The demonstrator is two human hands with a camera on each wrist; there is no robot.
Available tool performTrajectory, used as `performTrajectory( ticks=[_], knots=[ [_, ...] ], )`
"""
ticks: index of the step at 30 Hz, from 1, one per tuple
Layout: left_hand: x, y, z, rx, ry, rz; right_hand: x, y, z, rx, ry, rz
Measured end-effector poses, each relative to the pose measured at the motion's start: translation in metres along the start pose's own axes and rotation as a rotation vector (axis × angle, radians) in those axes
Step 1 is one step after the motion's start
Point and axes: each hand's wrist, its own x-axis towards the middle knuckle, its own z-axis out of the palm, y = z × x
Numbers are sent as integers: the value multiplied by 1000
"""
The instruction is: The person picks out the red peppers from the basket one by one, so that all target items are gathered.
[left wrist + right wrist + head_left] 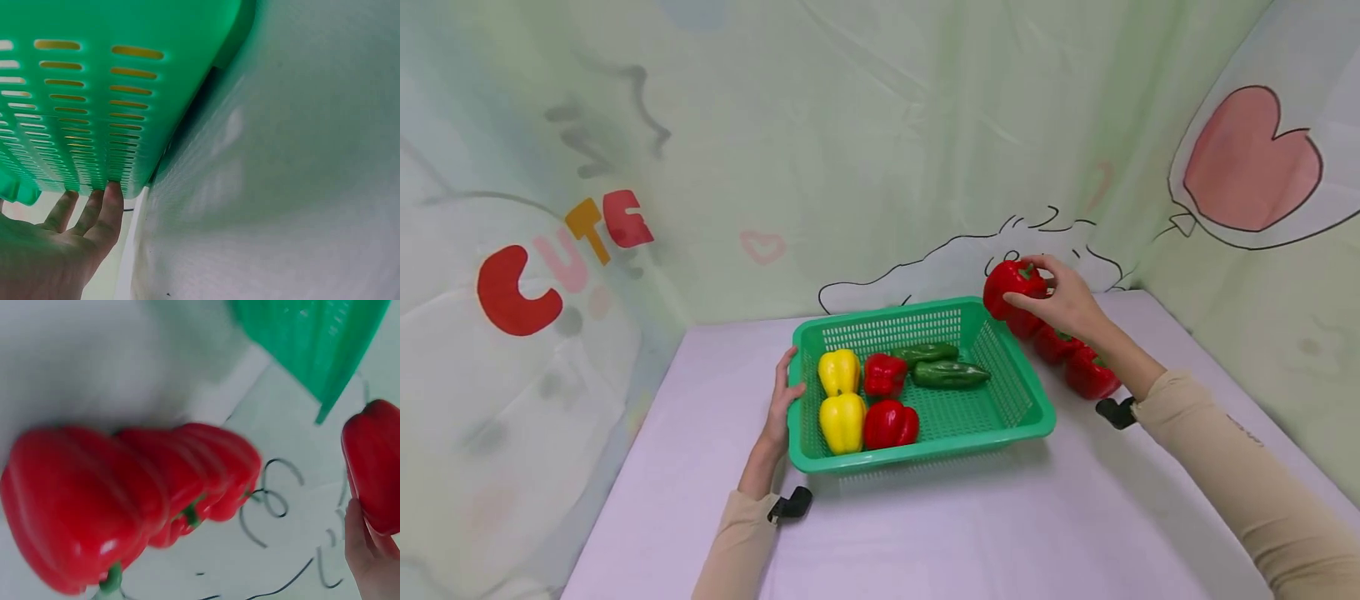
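My left hand (779,407) grips the left edge of a green plastic basket (1033,417), its thumb over the rim. In the left wrist view its fingertips touch the slotted outer wall. Beyond the basket's back right corner, my right hand (1066,302) holds a red bell pepper (1006,287) in the air between thumb and fingers. Inside the basket, two yellow bell peppers (842,422) line the left side, with two red bell peppers (891,425) beside them. Two dark green peppers (951,374), long and slender, lie toward the back.
A row of red bell peppers (1092,373) sits on the lilac-covered table (925,533), right of the basket. In the right wrist view these red peppers (81,500) stand close together. A printed curtain (865,167) hangs behind the table and along its sides.
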Motion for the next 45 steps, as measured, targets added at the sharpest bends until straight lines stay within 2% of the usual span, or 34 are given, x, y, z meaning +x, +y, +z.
performTrajectory(
  ticks=[5, 13, 18, 23, 29, 33, 36, 45],
  knots=[
    [-1, -4, 1, 3, -17, -14, 14, 18, -11, -25, 43, 9],
    [0, -4, -2, 12, 2, -3, 39, 50, -26, -54, 107, 37],
    [0, -3, -3, 20, 6, -7, 50, 77, -37, -41, 139, 100],
    [1, -2, -3, 25, 5, -11, 53, 104, -46, -52, 133, 180],
    [4, -1, -2, 16, 6, -5, 54, 127, -50, -111, 41, 216],
    [3, -2, -3, 17, 5, -4, 54, 138, -42, -134, -32, 238],
    [2, -2, -4, 30, 9, -3, 56, 143, -34, -149, -61, 245],
    [4, -2, -3, 33, 22, 4, 61, 153, -28, -150, -145, 261]
  ],
)
